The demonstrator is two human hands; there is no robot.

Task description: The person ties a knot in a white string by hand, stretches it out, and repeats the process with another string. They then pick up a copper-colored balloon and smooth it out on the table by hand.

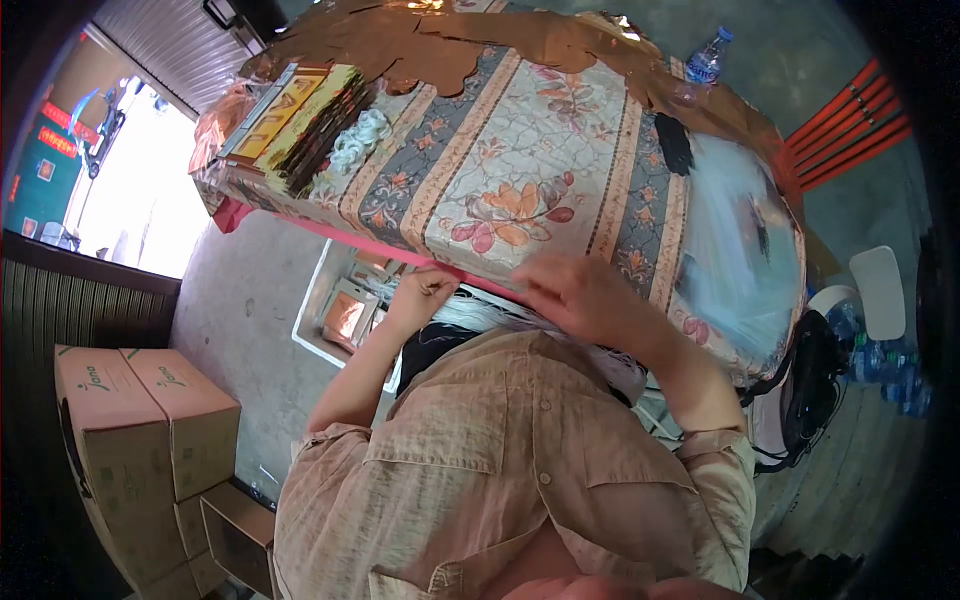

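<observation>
Green "Jana" lettering (95, 378) on two cardboard boxes (128, 425)

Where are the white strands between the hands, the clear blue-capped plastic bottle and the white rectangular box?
White strands (492, 312), head view: visible middle.
Clear blue-capped plastic bottle (706, 64), head view: middle of its body.
White rectangular box (311, 300), head view: its left rim.

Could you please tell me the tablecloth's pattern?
The tablecloth is floral, with grey and peach stripes; the head view shows it best.

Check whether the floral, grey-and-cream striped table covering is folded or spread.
Spread: the table covering lies open and mostly flat, its repeating pattern showing broadly across its width.
</observation>
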